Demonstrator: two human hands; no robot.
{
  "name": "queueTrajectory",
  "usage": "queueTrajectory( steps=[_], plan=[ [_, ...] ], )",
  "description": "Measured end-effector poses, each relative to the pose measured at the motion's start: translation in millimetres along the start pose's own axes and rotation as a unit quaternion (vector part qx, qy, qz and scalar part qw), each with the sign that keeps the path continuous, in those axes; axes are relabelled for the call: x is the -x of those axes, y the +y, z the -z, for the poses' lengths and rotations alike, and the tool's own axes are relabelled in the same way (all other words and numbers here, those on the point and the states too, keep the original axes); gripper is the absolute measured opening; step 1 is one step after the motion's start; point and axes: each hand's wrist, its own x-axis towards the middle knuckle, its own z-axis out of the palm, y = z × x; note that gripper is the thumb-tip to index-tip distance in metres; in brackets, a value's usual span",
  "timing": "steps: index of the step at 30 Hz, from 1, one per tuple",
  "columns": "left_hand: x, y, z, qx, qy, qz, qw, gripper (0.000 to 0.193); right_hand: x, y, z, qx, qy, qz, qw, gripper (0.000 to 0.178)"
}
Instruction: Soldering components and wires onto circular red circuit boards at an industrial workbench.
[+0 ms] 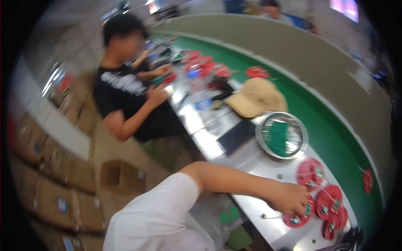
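my left hand lies flat on the worktop, fingers spread narrow and pressing on the nearest red round board, not closed round it as far as the blur lets me tell. more red boards lie just beyond, to the right of the fingers, in a row running away from me. my right hand is out of sight. a metal bowl of green pieces sits further up.

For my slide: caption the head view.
A hand rests on red round circuit boards beside a metal bowl.
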Motion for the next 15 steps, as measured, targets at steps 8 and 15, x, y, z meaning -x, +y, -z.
queueTrajectory(
  steps=[8, 15],
  plan=[
    [-21, -6, -8, -0.148, -0.056, -0.003, 0.987, 0.023, 51, 2, -38, -0.437, -0.070, -0.067, 0.894, 0.039],
    [-27, -4, -6, -0.173, -0.057, 0.022, 0.983, 0.025, 57, 36, -61, -0.687, -0.018, -0.137, 0.713, 0.035]
  ],
)
